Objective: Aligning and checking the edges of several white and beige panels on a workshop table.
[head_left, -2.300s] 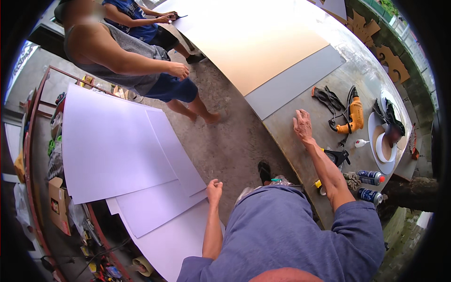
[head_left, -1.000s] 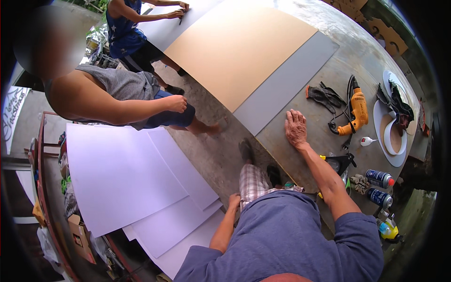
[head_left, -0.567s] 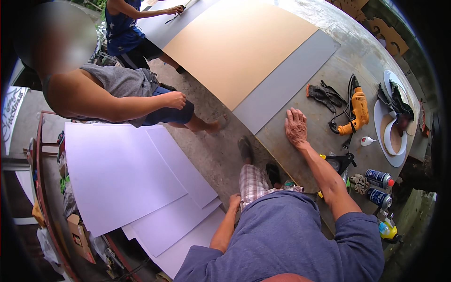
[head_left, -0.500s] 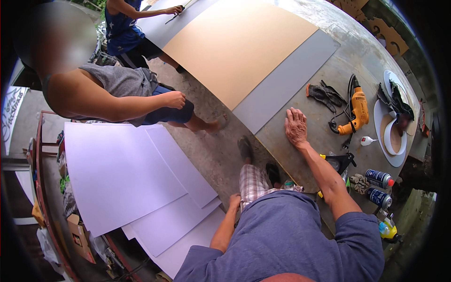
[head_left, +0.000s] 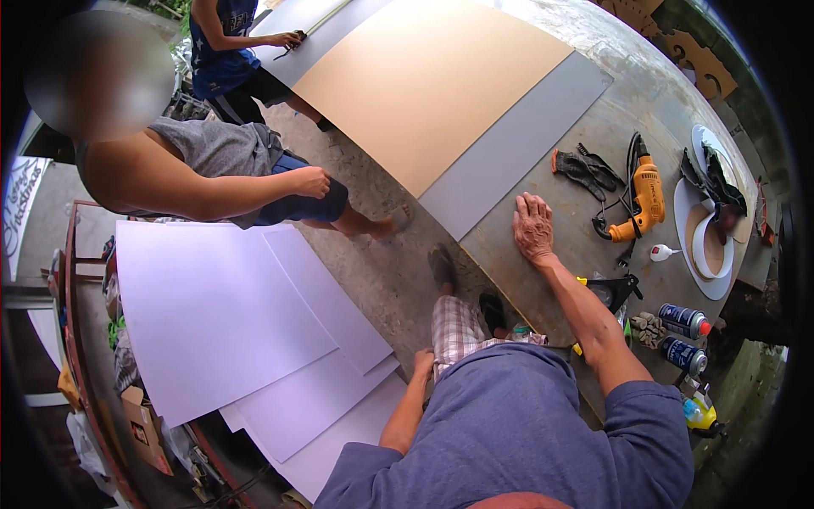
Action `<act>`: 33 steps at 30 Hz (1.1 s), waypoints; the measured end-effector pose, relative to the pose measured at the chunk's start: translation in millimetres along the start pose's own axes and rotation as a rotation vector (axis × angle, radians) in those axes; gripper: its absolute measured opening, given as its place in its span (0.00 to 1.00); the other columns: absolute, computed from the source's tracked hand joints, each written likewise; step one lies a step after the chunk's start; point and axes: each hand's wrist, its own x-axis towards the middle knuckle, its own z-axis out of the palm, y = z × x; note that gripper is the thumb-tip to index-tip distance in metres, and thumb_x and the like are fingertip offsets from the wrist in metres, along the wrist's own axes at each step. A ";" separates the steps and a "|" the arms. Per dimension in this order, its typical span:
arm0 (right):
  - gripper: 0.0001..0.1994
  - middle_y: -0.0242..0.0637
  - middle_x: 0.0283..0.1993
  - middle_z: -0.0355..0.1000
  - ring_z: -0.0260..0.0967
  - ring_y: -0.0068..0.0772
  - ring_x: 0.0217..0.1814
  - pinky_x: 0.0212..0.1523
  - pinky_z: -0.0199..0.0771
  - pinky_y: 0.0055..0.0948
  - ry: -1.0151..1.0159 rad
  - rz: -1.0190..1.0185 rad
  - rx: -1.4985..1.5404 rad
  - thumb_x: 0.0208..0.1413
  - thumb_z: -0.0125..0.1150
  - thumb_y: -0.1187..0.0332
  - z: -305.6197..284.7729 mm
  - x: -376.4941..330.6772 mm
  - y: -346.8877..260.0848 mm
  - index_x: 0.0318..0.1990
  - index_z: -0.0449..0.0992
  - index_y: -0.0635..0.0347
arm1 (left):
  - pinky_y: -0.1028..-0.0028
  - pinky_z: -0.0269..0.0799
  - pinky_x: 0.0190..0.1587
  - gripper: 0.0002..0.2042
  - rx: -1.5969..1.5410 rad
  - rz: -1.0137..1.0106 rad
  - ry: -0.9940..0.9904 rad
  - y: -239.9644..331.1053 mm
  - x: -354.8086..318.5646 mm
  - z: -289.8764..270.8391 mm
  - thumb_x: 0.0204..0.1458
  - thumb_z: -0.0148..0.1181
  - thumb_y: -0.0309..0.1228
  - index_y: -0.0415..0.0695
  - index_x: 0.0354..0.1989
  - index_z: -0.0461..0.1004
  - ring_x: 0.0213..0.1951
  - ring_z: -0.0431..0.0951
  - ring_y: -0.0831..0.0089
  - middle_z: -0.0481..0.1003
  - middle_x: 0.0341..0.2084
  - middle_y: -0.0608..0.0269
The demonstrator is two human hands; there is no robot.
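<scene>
Grey flat sheet panel (head_left: 517, 153) lies on the worktable (head_left: 560, 280), under the tan board (head_left: 424, 76), just far of the right hand (head_left: 532, 227), which rests flat and empty. Left hand (head_left: 424, 363) sits loosely on the thigh, holding nothing. Looks stiff, light, floppy if lifted; grab the near edge.

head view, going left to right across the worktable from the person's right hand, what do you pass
right hand flat on the table → black gloves → orange drill → white round plate
</scene>
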 end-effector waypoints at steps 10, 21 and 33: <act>0.20 0.41 0.57 0.63 0.57 0.43 0.61 0.61 0.56 0.41 -0.047 0.060 0.006 0.52 0.55 0.68 -0.9 -0.1 -1.7 0.54 0.67 0.60 | 0.69 0.70 0.42 0.18 0.008 0.024 0.024 1.3 -3.0 0.3 0.39 0.49 0.23 0.37 0.40 0.80 0.39 0.79 0.62 0.80 0.34 0.50; 0.21 0.42 0.56 0.63 0.57 0.43 0.61 0.61 0.56 0.41 0.008 0.009 0.003 0.50 0.55 0.68 1.3 -0.4 -2.0 0.53 0.68 0.61 | 0.69 0.70 0.41 0.17 0.015 0.053 0.038 5.2 -9.4 0.6 0.41 0.49 0.25 0.38 0.39 0.80 0.39 0.79 0.63 0.80 0.35 0.50; 0.20 0.42 0.56 0.63 0.57 0.44 0.61 0.61 0.56 0.41 -0.001 0.000 -0.003 0.52 0.54 0.68 0.8 0.4 -3.4 0.54 0.67 0.61 | 0.70 0.72 0.40 0.17 0.043 0.045 0.044 14.1 -18.1 0.7 0.44 0.50 0.21 0.32 0.43 0.77 0.38 0.79 0.64 0.79 0.37 0.51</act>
